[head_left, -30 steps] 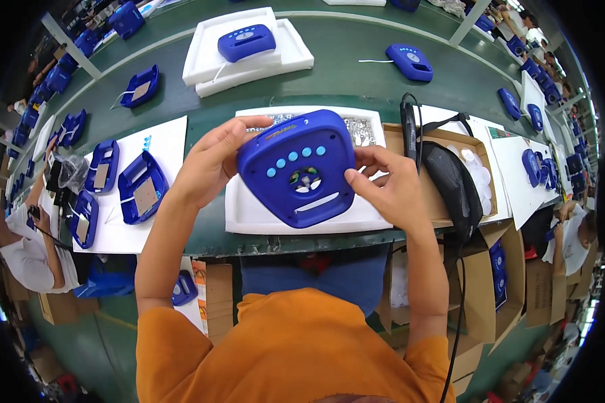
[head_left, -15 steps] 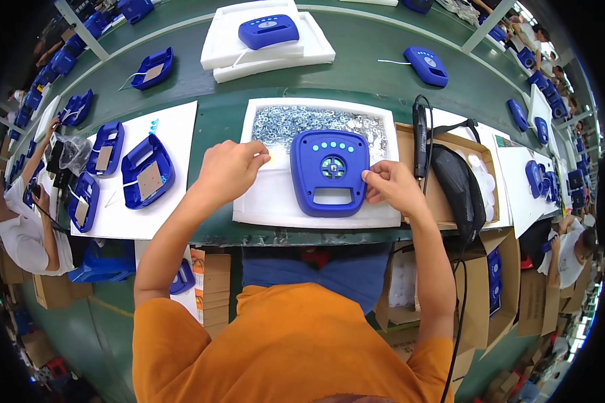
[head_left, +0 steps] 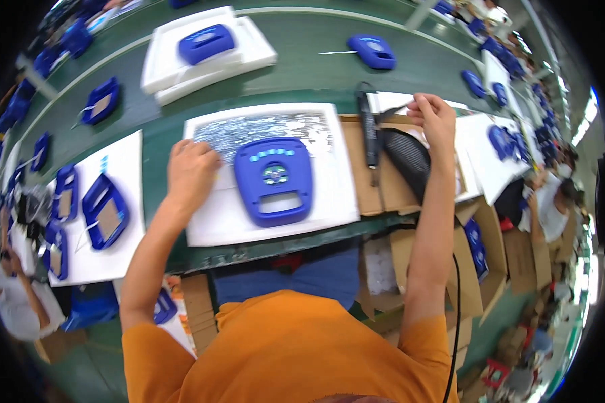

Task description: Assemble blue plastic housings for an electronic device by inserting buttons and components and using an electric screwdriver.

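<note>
A blue plastic housing panel (head_left: 292, 213) with light-blue buttons, a round centre and a handle slot lies on a white foam tray (head_left: 212, 228). Small shiny metal parts (head_left: 218, 138) fill the tray's far recess, smeared by motion. My left hand (head_left: 192, 171) hovers over the tray's left side, fingers curled; a bit of yellow shows at them, but I cannot make out what they hold. Farther right, my right hand (head_left: 434, 124) is raised with thumb and fingers pinched on the black strap (head_left: 398, 110) of a black mesh bag (head_left: 407, 160).
A black electric screwdriver (head_left: 369, 134) lies beside the mesh bag over a cardboard box (head_left: 356, 174). Open blue housings (head_left: 106, 213) sit on a white board at left. More blue units stand across the green bench (head_left: 296, 50), one on foam slabs (head_left: 156, 70). Co-workers are at both sides.
My right hand has left the blue panel and moved up and right to the bag strap. My left hand has drawn back from the metal parts. The whole view has shifted and tilted.
</note>
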`<action>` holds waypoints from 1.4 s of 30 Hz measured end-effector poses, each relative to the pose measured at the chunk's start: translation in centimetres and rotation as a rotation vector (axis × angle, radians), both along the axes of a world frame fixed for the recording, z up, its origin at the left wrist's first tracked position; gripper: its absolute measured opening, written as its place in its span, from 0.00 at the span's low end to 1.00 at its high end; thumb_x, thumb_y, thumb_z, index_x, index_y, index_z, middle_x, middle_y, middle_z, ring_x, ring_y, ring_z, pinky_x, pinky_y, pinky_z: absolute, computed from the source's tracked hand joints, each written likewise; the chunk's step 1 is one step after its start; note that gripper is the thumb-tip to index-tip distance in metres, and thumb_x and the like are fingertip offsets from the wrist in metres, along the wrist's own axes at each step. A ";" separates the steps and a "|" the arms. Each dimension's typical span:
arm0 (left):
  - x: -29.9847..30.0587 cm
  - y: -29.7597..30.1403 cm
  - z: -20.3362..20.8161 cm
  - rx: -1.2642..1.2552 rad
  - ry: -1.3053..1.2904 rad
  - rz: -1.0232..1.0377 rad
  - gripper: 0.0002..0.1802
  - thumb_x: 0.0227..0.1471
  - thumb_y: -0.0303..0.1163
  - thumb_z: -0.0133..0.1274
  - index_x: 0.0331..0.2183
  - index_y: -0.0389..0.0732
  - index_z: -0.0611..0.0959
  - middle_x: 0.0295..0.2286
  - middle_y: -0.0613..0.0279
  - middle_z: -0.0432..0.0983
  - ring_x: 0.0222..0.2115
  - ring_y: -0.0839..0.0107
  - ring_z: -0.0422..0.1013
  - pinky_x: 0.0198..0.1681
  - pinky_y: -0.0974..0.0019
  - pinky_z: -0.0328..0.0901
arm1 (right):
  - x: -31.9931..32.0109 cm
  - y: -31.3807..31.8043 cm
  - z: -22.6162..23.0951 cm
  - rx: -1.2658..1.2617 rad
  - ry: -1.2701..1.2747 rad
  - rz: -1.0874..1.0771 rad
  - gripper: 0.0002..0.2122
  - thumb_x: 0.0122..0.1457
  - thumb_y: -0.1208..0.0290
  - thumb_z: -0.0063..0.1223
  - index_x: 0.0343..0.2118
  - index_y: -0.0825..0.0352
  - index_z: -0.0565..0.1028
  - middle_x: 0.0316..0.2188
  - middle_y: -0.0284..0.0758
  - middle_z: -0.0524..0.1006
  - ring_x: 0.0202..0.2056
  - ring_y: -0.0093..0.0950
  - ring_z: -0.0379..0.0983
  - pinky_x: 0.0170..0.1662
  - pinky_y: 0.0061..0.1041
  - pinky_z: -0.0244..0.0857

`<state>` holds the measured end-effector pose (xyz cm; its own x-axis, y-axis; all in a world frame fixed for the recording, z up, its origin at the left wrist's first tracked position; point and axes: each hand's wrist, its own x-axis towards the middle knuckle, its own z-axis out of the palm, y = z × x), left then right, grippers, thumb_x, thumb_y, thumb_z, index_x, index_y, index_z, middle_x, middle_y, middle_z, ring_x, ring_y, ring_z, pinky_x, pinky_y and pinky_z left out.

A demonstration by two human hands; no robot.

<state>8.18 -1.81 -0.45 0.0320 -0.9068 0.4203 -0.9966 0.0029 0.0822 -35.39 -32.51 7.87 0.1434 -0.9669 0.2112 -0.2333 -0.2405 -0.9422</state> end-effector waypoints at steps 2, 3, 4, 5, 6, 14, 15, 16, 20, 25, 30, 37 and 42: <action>0.4 0.0 -0.2 0.007 0.035 0.033 0.02 0.56 0.30 0.69 0.31 0.45 0.94 0.33 0.60 0.86 0.45 0.56 0.82 0.66 0.45 0.68 | -2.1 -3.0 -0.3 0.011 0.076 -0.115 0.12 0.75 0.68 0.62 0.48 0.73 0.87 0.36 0.37 0.90 0.35 0.24 0.87 0.38 0.23 0.79; 0.2 -0.5 0.1 -0.005 0.053 0.001 0.02 0.56 0.30 0.69 0.31 0.45 0.94 0.33 0.60 0.86 0.45 0.56 0.82 0.66 0.45 0.68 | -4.0 -4.8 -1.0 0.005 0.170 -0.128 0.12 0.73 0.69 0.63 0.46 0.74 0.87 0.35 0.38 0.90 0.36 0.23 0.87 0.38 0.24 0.79; 0.1 -0.8 0.4 0.018 0.070 0.003 0.02 0.56 0.30 0.69 0.31 0.44 0.94 0.33 0.59 0.85 0.45 0.56 0.82 0.67 0.45 0.68 | -6.1 -6.4 -1.9 0.005 0.262 -0.133 0.11 0.70 0.70 0.63 0.44 0.75 0.88 0.35 0.39 0.90 0.36 0.23 0.87 0.39 0.25 0.80; 0.1 -1.0 0.6 0.043 0.082 0.012 0.02 0.57 0.29 0.69 0.32 0.44 0.94 0.33 0.59 0.85 0.45 0.56 0.82 0.68 0.45 0.68 | -7.7 -7.6 -2.2 0.032 0.480 -0.154 0.12 0.65 0.67 0.65 0.41 0.72 0.90 0.37 0.42 0.91 0.37 0.30 0.89 0.43 0.30 0.81; -0.1 -2.4 0.9 0.025 0.096 -0.038 0.02 0.57 0.29 0.69 0.32 0.44 0.94 0.33 0.59 0.85 0.45 0.56 0.82 0.68 0.45 0.68 | -11.9 -9.7 -3.7 -0.031 0.793 -0.259 0.12 0.63 0.61 0.67 0.40 0.65 0.92 0.40 0.43 0.92 0.42 0.38 0.91 0.49 0.37 0.82; 0.1 -0.4 1.0 0.114 -0.003 -0.010 0.03 0.59 0.26 0.66 0.33 0.42 0.93 0.34 0.60 0.84 0.46 0.57 0.81 0.74 0.42 0.63 | -10.8 -7.5 -5.7 -0.053 1.319 -0.118 0.18 0.55 0.61 0.80 0.48 0.58 0.91 0.48 0.42 0.91 0.52 0.44 0.88 0.58 0.44 0.80; -0.1 -0.7 0.9 0.124 -0.010 -0.005 0.03 0.59 0.26 0.66 0.33 0.42 0.93 0.34 0.60 0.84 0.46 0.57 0.81 0.74 0.42 0.63 | -11.9 -7.7 -6.0 -0.085 1.324 -0.118 0.18 0.56 0.61 0.79 0.48 0.59 0.91 0.47 0.43 0.91 0.52 0.45 0.88 0.57 0.45 0.81; -0.4 -1.1 0.8 0.118 -0.050 -0.019 0.04 0.58 0.25 0.64 0.34 0.41 0.92 0.35 0.59 0.83 0.47 0.58 0.81 0.75 0.42 0.62 | -12.3 -7.8 -6.2 -0.121 1.326 -0.115 0.17 0.57 0.61 0.78 0.49 0.59 0.91 0.47 0.44 0.91 0.51 0.45 0.88 0.57 0.45 0.81; -1.3 -1.2 1.0 0.147 -0.248 -0.014 0.07 0.56 0.20 0.59 0.37 0.40 0.87 0.35 0.58 0.80 0.47 0.58 0.80 0.77 0.41 0.59 | -11.8 -7.0 -6.1 -0.247 1.404 -0.058 0.12 0.64 0.62 0.71 0.48 0.59 0.91 0.46 0.48 0.90 0.51 0.46 0.88 0.54 0.47 0.81; -3.3 0.7 3.1 0.076 -0.220 0.034 0.08 0.56 0.19 0.59 0.38 0.41 0.84 0.35 0.56 0.79 0.46 0.56 0.80 0.75 0.43 0.62 | -8.4 -3.3 -2.6 -0.469 1.039 -0.148 0.10 0.73 0.66 0.59 0.46 0.63 0.88 0.40 0.43 0.90 0.41 0.44 0.88 0.47 0.43 0.81; -5.9 1.7 3.1 -0.100 0.463 -0.119 0.05 0.64 0.17 0.59 0.40 0.37 0.83 0.37 0.52 0.82 0.44 0.46 0.79 0.63 0.44 0.72 | 1.8 7.9 0.7 -0.069 0.285 0.343 0.10 0.74 0.67 0.66 0.49 0.69 0.88 0.35 0.33 0.89 0.37 0.20 0.83 0.40 0.22 0.75; -6.5 0.9 0.9 -0.303 0.469 -0.119 0.07 0.62 0.17 0.61 0.41 0.38 0.84 0.39 0.55 0.86 0.44 0.50 0.82 0.68 0.40 0.70 | 13.5 17.0 -3.8 -0.112 0.292 0.623 0.08 0.70 0.70 0.68 0.45 0.69 0.89 0.35 0.34 0.89 0.33 0.22 0.82 0.34 0.25 0.72; -6.2 1.2 0.4 -0.304 0.468 -0.103 0.08 0.63 0.16 0.61 0.41 0.39 0.84 0.40 0.57 0.87 0.46 0.52 0.83 0.69 0.39 0.69 | 15.3 18.1 -4.2 -0.234 0.463 0.515 0.07 0.66 0.69 0.67 0.41 0.66 0.89 0.35 0.38 0.87 0.34 0.39 0.86 0.40 0.39 0.78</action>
<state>2.02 -0.58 -0.04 0.1953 -0.7552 0.6257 -0.8476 0.1909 0.4950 -20.06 -14.44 3.63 0.6924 -0.6897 0.2119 -0.3984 -0.6104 -0.6846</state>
